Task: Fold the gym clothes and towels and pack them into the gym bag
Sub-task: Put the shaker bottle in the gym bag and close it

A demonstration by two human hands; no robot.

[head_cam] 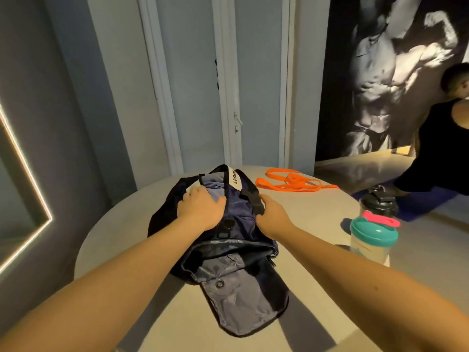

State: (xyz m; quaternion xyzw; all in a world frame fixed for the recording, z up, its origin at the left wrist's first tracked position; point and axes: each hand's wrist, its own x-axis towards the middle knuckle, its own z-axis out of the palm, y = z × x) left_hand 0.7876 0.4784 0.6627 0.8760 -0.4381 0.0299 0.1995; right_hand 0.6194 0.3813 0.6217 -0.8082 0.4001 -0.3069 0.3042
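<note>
gym bag (241,212): navy, middle of the round table (127,224), long axis running near edge to far edge, main opening unzipped.
bag flap (238,301): folded open toward the near edge, grey lining up, one snap button showing.
white label (234,180): on the bag's far end, lettering partly readable.
folded cloth (215,184): pale lilac-grey, inside the far half of the main opening, mostly under the palm.
left hand (200,209): flat on the folded cloth, fingers straight and slightly spread, thumb out to the side, pressing down into the bag.
right hand (274,214): at the bag's right rim, thumb and fingers curled round the black strap (255,196); fingertips hidden behind the strap.
orange bands (291,182): loose tangle at the far edge, apart from the bag.
teal-lid shaker (373,235): upright at the right edge, pink loop on the lid.
black-lid shaker (378,201): upright just behind the teal one.
background: second person (441,138) in a black top at far right, off the table; pale door (258,85) behind the table.
</note>
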